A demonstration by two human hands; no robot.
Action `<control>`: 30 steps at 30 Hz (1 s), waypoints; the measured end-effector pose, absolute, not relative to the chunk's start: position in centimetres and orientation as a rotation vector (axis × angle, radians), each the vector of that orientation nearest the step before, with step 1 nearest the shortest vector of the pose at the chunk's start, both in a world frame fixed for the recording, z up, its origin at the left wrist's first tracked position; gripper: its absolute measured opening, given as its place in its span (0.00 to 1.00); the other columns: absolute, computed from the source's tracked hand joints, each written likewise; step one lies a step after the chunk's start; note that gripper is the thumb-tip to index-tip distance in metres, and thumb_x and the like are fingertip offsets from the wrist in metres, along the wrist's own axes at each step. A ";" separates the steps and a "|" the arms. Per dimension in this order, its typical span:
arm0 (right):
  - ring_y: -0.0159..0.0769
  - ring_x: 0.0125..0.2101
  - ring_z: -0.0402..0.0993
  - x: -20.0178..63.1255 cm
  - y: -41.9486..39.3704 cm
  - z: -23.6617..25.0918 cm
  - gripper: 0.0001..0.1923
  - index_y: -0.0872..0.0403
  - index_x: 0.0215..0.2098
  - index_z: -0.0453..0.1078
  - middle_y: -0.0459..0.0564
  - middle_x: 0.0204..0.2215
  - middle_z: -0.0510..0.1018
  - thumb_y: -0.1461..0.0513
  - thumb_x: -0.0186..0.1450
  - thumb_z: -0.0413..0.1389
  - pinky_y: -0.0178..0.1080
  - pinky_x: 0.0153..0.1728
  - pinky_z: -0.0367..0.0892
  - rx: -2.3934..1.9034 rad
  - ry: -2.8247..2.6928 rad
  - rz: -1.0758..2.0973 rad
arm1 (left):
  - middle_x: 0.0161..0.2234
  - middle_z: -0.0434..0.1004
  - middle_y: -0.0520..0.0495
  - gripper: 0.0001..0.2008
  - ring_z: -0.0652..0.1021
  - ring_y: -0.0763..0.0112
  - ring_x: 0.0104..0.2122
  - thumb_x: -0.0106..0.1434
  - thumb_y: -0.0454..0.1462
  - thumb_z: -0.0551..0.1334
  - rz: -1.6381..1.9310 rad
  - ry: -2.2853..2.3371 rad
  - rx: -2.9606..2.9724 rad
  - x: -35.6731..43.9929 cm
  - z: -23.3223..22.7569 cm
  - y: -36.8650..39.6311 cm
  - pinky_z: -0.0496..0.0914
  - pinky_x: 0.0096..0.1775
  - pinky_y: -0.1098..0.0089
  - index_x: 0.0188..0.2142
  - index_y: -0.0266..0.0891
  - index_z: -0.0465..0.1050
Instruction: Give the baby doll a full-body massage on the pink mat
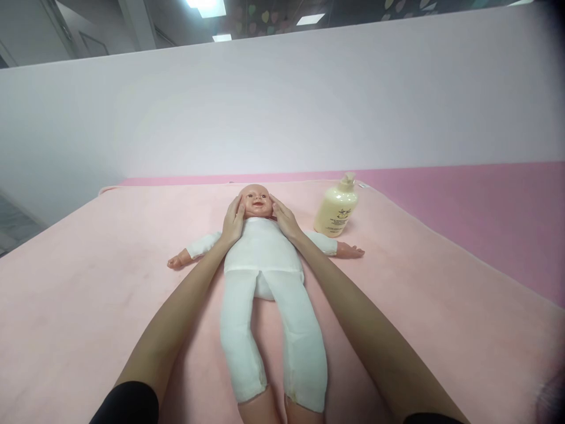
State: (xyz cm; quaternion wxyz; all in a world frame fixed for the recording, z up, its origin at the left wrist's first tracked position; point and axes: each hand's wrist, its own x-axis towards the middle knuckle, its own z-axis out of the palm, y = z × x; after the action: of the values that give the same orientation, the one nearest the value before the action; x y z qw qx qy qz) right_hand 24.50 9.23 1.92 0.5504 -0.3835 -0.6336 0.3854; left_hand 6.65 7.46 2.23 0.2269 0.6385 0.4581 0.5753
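Note:
A baby doll [263,250] with a white cloth body lies on its back, head away from me and legs toward me. Its arms stretch out to both sides. My left hand [233,219] rests flat along the left side of the doll's head, fingers extended. On the opposite side, my right hand [285,218] lies against the head in the same way, fingers straight. The two palms frame the doll's face, which stays uncovered between them. Parts of the doll's upper arms are hidden behind my wrists.
A pale yellow pump bottle [336,209] stands slightly tilted beyond the doll's right-hand arm. Under everything spreads a light pink blanket [110,265] over a darker pink surface [485,218]. A white wall panel [282,112] rises behind the far edge.

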 end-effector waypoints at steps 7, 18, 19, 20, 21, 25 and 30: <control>0.43 0.62 0.57 24.1 8.3 2.4 0.50 0.51 0.64 0.55 0.50 0.63 0.58 0.45 0.49 0.65 0.42 0.61 0.57 -0.866 -1.494 0.989 | 0.63 0.58 0.39 0.39 0.61 0.58 0.62 0.55 0.51 0.65 1.520 1.289 1.826 6.8 2.6 7.1 0.59 0.61 0.59 0.62 0.41 0.57; 0.42 0.64 0.51 24.4 7.8 3.1 0.48 0.50 0.66 0.53 0.47 0.64 0.55 0.43 0.53 0.61 0.43 0.64 0.50 -0.902 -1.553 0.994 | 0.64 0.55 0.41 0.36 0.58 0.59 0.64 0.60 0.54 0.58 1.507 1.291 1.899 6.5 2.0 7.8 0.52 0.64 0.58 0.63 0.41 0.55; 0.41 0.64 0.51 24.4 7.9 3.1 0.47 0.50 0.66 0.53 0.46 0.64 0.55 0.43 0.53 0.60 0.43 0.64 0.50 -0.903 -1.556 0.996 | 0.65 0.55 0.41 0.36 0.58 0.59 0.64 0.60 0.54 0.57 1.507 1.288 1.897 6.5 2.0 7.8 0.52 0.64 0.58 0.63 0.41 0.55; 0.41 0.64 0.51 24.4 7.9 3.1 0.47 0.49 0.66 0.53 0.46 0.64 0.55 0.42 0.54 0.60 0.43 0.64 0.50 -0.908 -1.561 0.995 | 0.65 0.55 0.41 0.36 0.57 0.60 0.64 0.61 0.54 0.57 1.507 1.286 1.897 6.5 2.0 7.8 0.52 0.64 0.58 0.63 0.42 0.55; 0.41 0.64 0.51 24.5 8.0 3.0 0.46 0.49 0.66 0.53 0.46 0.64 0.55 0.42 0.54 0.59 0.43 0.64 0.49 -0.914 -1.565 0.990 | 0.65 0.55 0.41 0.35 0.57 0.60 0.64 0.61 0.54 0.56 1.506 1.284 1.896 6.5 2.0 7.8 0.52 0.64 0.58 0.63 0.42 0.55; 0.40 0.64 0.51 24.5 8.3 2.7 0.46 0.49 0.65 0.53 0.46 0.64 0.55 0.41 0.55 0.58 0.42 0.65 0.48 -0.934 -1.567 0.959 | 0.65 0.55 0.41 0.34 0.57 0.60 0.64 0.62 0.54 0.54 1.499 1.288 1.890 6.6 2.2 7.7 0.51 0.65 0.58 0.63 0.41 0.55; 0.39 0.64 0.50 24.5 8.6 2.5 0.46 0.49 0.65 0.53 0.45 0.65 0.54 0.39 0.56 0.55 0.42 0.64 0.48 -0.943 -1.570 0.958 | 0.65 0.55 0.41 0.34 0.57 0.61 0.64 0.63 0.55 0.51 1.501 1.290 1.880 6.7 2.3 7.6 0.50 0.65 0.59 0.63 0.40 0.55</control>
State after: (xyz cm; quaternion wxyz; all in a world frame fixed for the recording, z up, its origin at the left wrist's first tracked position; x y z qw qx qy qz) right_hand 24.50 8.57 2.55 0.5120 -0.3920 -0.6526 0.3980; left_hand 6.66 7.56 2.33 0.2045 0.6742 0.4626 0.5381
